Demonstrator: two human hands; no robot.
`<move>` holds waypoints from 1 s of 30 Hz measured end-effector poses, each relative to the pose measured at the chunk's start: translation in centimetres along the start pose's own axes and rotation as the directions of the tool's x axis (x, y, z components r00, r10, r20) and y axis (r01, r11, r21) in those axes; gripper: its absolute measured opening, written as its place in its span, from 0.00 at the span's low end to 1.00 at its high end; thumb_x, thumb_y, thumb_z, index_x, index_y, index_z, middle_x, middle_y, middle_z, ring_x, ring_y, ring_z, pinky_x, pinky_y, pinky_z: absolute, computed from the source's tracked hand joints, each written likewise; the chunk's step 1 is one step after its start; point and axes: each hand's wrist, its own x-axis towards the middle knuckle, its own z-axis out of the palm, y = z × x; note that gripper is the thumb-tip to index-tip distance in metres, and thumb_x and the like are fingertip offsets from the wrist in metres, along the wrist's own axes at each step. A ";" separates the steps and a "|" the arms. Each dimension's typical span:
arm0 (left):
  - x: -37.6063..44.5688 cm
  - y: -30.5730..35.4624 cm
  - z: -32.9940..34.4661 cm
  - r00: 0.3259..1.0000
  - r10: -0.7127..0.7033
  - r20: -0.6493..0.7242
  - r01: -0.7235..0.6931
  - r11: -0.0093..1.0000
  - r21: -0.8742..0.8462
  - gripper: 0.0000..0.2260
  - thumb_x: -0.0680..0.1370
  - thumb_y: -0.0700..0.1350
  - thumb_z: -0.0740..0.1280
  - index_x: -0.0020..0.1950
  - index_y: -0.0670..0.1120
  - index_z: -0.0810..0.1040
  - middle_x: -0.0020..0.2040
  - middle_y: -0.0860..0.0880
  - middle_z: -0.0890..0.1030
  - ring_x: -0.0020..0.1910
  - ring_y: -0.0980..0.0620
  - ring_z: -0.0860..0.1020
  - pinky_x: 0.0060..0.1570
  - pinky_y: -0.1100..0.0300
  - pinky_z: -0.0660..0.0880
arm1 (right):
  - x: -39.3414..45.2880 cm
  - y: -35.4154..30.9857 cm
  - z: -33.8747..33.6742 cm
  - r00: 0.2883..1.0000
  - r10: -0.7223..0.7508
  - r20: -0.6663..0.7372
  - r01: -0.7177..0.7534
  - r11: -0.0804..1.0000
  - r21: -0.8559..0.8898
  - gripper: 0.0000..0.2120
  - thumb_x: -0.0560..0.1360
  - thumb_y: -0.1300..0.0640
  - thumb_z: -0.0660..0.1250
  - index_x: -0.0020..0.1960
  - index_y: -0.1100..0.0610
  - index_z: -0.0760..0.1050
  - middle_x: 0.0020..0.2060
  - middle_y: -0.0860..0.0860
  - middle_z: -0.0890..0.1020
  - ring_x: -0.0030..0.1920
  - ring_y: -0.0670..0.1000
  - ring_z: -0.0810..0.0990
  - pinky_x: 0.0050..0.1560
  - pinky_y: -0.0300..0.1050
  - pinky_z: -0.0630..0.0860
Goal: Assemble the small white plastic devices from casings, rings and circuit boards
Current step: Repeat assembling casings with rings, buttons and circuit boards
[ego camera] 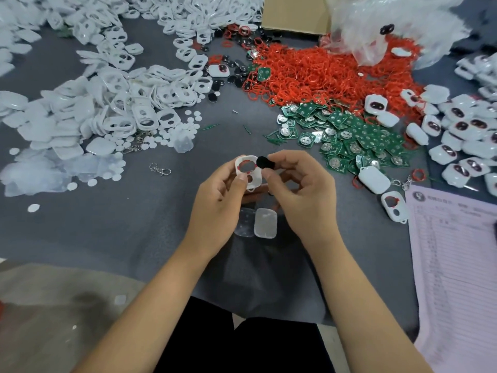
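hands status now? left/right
Left hand: holding a white casing.
Right hand: pinching a black button beside the casing.

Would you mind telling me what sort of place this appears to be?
Probably a small hand-assembly workbench: bulk heaps of white casings, red rings and green circuit boards cover the grey table, with a printed sheet beside them.

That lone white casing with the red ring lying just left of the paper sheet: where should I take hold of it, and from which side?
Judging by its pose, pinch the white casing across its two long edges, coming from above. It lies flat on the grey cloth, so only the sides offer purchase. Avoid the red ring in the opening. The paper sheet crowds its right side, so approach from the left.
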 end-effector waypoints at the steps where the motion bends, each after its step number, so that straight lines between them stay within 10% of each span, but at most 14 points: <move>1: 0.0 0.0 0.0 1.000 0.000 0.005 0.000 1.000 0.001 0.14 0.86 0.40 0.60 0.68 0.48 0.81 0.58 0.50 0.86 0.60 0.50 0.84 0.62 0.46 0.80 | 0.0 0.0 0.1 1.000 -0.027 -0.001 0.027 0.999 -0.021 0.12 0.77 0.64 0.75 0.55 0.50 0.82 0.46 0.40 0.86 0.46 0.48 0.86 0.43 0.39 0.82; 21: -0.2 0.2 0.0 0.999 0.000 0.034 -0.001 1.000 0.030 0.13 0.85 0.45 0.61 0.66 0.49 0.81 0.56 0.47 0.86 0.56 0.45 0.85 0.61 0.38 0.79 | -0.1 -0.1 0.2 0.976 -0.212 0.038 0.212 0.909 -0.358 0.09 0.75 0.63 0.77 0.56 0.59 0.87 0.42 0.53 0.82 0.39 0.40 0.77 0.41 0.30 0.71; 30: -0.3 0.3 0.1 0.999 0.043 -0.008 -0.042 0.994 0.104 0.11 0.86 0.45 0.62 0.64 0.49 0.81 0.54 0.52 0.86 0.53 0.52 0.85 0.57 0.51 0.82 | -0.4 0.0 0.4 0.968 -0.244 0.053 0.245 0.887 -0.392 0.09 0.77 0.64 0.75 0.57 0.61 0.86 0.44 0.54 0.82 0.39 0.48 0.78 0.39 0.42 0.76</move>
